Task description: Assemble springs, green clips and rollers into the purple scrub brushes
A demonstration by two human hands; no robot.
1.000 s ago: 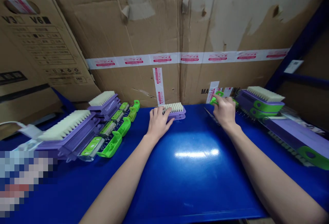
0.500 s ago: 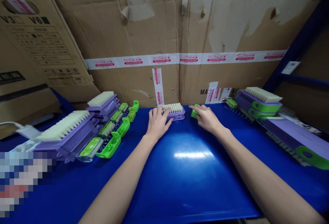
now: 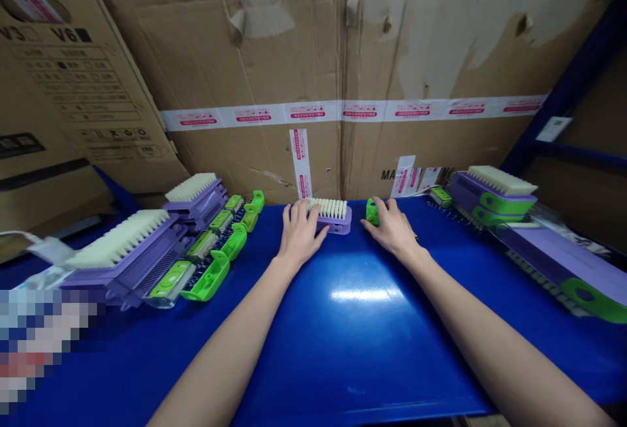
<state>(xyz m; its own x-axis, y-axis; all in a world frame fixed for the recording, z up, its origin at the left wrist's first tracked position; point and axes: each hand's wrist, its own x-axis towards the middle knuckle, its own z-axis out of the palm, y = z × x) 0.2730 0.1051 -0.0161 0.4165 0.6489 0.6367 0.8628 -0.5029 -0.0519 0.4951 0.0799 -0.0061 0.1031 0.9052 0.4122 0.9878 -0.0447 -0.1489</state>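
Note:
A small purple brush with white bristles (image 3: 334, 214) lies at the far middle of the blue table (image 3: 362, 335). My left hand (image 3: 300, 234) rests on its left end, fingers curled over the bristles and body. My right hand (image 3: 392, 228) is closed round a green plastic part (image 3: 373, 211) just to the right of the brush, a small gap between part and brush.
Stacked purple brushes (image 3: 147, 244) and a row of green clips (image 3: 220, 251) sit at the left. More purple brushes with green parts (image 3: 494, 195) and a long purple tray (image 3: 563, 257) lie at the right. Cardboard boxes (image 3: 343, 55) wall off the back.
My right hand carried the green part from the pile at the right across to beside the brush. The left hand stayed on the brush, which tilted slightly.

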